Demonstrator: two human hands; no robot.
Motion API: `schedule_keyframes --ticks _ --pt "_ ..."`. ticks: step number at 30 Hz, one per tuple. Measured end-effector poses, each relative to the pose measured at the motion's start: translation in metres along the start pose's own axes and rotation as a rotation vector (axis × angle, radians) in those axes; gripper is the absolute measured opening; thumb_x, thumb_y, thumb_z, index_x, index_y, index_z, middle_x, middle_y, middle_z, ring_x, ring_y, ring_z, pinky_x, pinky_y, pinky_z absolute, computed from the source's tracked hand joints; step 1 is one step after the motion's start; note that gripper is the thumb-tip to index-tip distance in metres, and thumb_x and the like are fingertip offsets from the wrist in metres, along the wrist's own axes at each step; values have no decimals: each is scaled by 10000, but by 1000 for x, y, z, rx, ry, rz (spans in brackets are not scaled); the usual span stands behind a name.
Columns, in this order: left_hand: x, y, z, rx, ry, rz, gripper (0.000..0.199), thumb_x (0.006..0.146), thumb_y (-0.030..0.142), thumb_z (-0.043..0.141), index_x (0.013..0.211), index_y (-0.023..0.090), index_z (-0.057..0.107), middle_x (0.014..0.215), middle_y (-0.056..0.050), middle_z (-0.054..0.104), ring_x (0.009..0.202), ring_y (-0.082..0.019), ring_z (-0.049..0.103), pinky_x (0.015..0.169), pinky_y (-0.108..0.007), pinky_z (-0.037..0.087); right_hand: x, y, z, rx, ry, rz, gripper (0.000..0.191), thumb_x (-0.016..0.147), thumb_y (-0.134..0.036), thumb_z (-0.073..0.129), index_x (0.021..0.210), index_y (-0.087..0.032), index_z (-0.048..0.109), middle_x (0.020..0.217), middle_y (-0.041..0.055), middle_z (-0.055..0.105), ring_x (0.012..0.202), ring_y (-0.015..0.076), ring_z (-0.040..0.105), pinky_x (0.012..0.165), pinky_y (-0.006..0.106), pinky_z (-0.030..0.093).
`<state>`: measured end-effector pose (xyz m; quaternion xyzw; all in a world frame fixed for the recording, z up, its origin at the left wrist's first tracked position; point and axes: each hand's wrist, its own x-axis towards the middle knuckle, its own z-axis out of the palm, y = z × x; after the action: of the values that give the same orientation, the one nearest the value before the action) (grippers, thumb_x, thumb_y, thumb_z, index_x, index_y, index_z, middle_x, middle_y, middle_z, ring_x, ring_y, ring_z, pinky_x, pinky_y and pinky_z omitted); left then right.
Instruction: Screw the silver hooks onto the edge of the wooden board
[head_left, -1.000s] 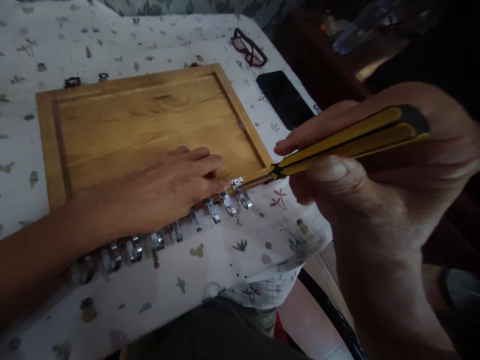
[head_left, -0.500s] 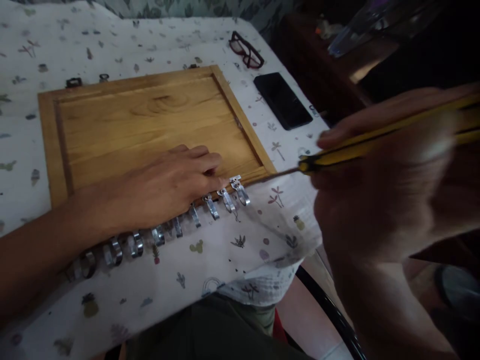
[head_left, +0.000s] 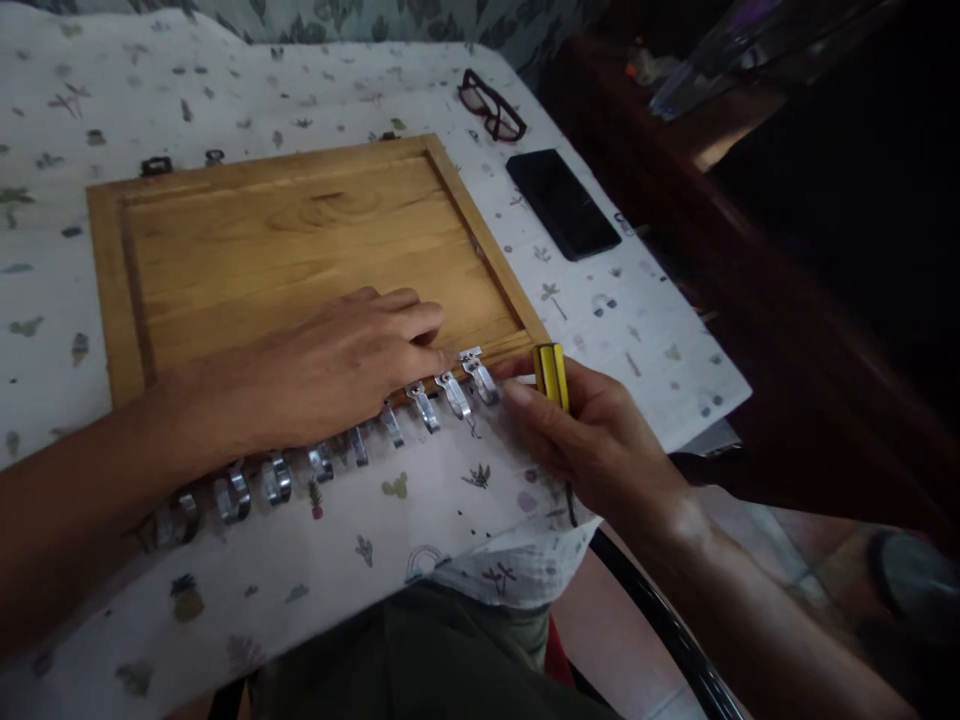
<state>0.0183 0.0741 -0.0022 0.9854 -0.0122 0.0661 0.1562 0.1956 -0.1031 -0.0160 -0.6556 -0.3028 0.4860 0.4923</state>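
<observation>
A slim yellow-and-black screwdriver [head_left: 550, 375] sits in the right hand [head_left: 592, 440], its yellow plastic handle standing upright just past the knuckles, while a thin dark line below the palm looks like its shaft. It should handle as a light, stiff tool, best gripped by the handle, though the smooth plastic may prove a little slippery. The curled fingers [head_left: 525, 410] close firmly around it, their tips just beside the nearest of a row of curved chrome metal hooks [head_left: 480, 382]. These hooks line the near edge of a honey-coloured framed wooden panel [head_left: 105, 290], which lies flat on a white printed cloth [head_left: 645, 380]. The left hand [head_left: 337, 375] rests open on the panel, its fingers loosely curved, gripping nothing, close above the hooks.
</observation>
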Motion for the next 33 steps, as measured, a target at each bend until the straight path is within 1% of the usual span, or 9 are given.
schedule_keyframes --ticks 3,7,14,17,22,24,28,31,33 --pt "1 0 -1 11 -18 2 343 1080 99 433 1060 190 763 915 -47 609 870 -209 549 738 -357 360 2 1 1 -43 -10 16 450 776 -613 875 879 -216 690 555 -57 531 415 57 315 360 228 168" --pt "2 0 -2 9 -44 -6 301 1035 50 490 1003 190 755 948 -50 631 912 -215 556 761 -345 358 3 -1 -1 -94 -50 22 444 791 -597 861 716 -190 701 537 -36 526 413 46 285 354 233 143" --pt "1 1 0 27 -16 -11 246 1068 122 526 1018 193 756 931 -40 620 881 -206 557 750 -351 365 4 0 1 -67 -43 16 381 790 -542 872 769 -199 708 611 -17 642 417 48 300 338 226 157" --pt "1 1 1 51 -23 -7 241 1069 126 527 1028 187 757 936 -41 620 889 -210 559 767 -357 382 4 -1 1 -79 -54 25 372 782 -522 880 780 -191 709 595 -32 614 415 43 311 346 218 174" --pt "3 0 -2 42 -66 -13 314 1056 75 471 1057 197 760 960 -44 626 915 -204 566 766 -345 381 5 1 -1 -102 -76 -2 425 816 -584 833 804 -190 673 585 -37 581 429 51 315 367 231 179" --pt "3 1 -3 39 -73 -14 330 1053 68 454 1027 192 759 935 -45 615 902 -200 557 751 -340 366 5 1 -3 -121 -33 -49 381 855 -551 803 855 -199 654 611 -42 584 458 62 336 396 237 215" --pt "2 1 -3 14 -22 -9 364 1067 68 424 923 186 737 910 -51 599 869 -204 537 744 -342 350 5 -8 -6 -287 97 -244 221 930 -421 715 942 -207 663 767 -14 648 557 86 435 502 263 352" --pt "1 1 -1 -4 3 9 339 1058 59 449 957 203 738 919 -49 598 858 -206 526 736 -336 338 6 -16 -8 -483 95 -387 142 950 -336 669 1016 -211 686 937 29 739 697 133 589 644 308 479" --pt "1 1 -1 5 -9 9 330 1049 50 461 1000 213 745 915 -48 597 860 -209 522 735 -332 331 8 -18 -9 -558 83 -469 115 959 -296 635 1026 -216 681 978 37 763 790 166 670 737 341 533"
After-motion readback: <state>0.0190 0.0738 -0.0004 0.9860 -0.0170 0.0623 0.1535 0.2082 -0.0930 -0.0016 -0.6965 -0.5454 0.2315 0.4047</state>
